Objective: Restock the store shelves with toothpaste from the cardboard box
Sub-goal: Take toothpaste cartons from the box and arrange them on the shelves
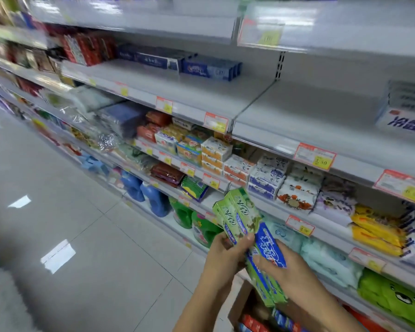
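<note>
My left hand (225, 250) grips a bundle of green toothpaste boxes (235, 212) that point up toward the shelves. My right hand (283, 267) holds a blue toothpaste box (270, 245) together with more green boxes (266, 288) that hang below it. Both hands meet in front of the lower shelves. Below them the open cardboard box (242, 300) stands on the floor, with red and blue packs (256, 324) inside. On the upper shelf (201, 92) lie blue toothpaste boxes (209, 68) and red ones (89, 49), with bare shelf to their right.
Soap bars (216, 149) and tissue packs (297, 190) fill the middle shelves. Blue detergent bottles (151, 197) and green ones (201, 226) stand on the bottom shelf. A white pack (405, 116) sits far right on the upper shelf. The grey tiled aisle floor (70, 212) stretches left.
</note>
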Available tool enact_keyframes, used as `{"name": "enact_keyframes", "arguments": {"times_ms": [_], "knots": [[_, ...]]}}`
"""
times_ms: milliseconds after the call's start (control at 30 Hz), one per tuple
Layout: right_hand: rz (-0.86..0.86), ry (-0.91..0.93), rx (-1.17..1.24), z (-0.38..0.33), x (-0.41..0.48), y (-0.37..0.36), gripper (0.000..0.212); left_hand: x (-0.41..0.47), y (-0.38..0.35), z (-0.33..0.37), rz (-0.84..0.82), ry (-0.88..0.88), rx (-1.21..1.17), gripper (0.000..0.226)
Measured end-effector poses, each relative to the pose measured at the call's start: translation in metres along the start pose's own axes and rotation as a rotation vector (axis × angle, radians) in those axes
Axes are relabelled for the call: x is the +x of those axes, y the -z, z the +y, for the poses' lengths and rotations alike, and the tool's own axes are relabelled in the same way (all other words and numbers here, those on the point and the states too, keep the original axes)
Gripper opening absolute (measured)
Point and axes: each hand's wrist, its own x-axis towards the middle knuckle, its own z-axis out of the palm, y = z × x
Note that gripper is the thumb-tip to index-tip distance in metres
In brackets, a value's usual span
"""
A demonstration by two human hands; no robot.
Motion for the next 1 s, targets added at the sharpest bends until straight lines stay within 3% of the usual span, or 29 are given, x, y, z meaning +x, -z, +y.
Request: {"name": "enact_keyframes", "arguments": {"times_ms": [300,433,533,633,700,767,867,1000], "knots": [[-0.051,-0.009,0.067,-0.034,0.007,-0.005,0.03,0.003,-0.005,0.045,-0.122,-0.016,0.029,0.042],[-0.146,0.032,0.14,-0.067,0.014,0.011,0.039,0.011,-0.014,0.11,-0.231,-0.196,0.369,0.057],[-0.145,0.138,0.122,-0.097,0.023,0.036,0.04,0.014,-0.028,0.17,-0.287,-0.351,0.726,0.055],[-0.005,0.2,0.171,-0.121,0.036,0.064,0.044,0.014,-0.05,0.227,-0.345,-0.484,1.064,0.056],[0.147,0.205,0.168,-0.132,0.044,0.084,0.061,0.022,-0.066,0.256,-0.355,-0.583,1.295,0.064],[0.275,0.208,0.133,-0.138,0.051,0.103,0.058,0.039,-0.082,0.278,-0.366,-0.679,1.489,0.078],[0.458,0.161,0.048,-0.137,0.062,0.124,0.071,0.068,-0.106,0.298,-0.414,-0.753,1.685,0.098],[0.641,0.137,-0.09,-0.137,0.078,0.142,0.083,0.099,-0.136,0.3,-0.539,-0.765,1.891,0.102]]}}
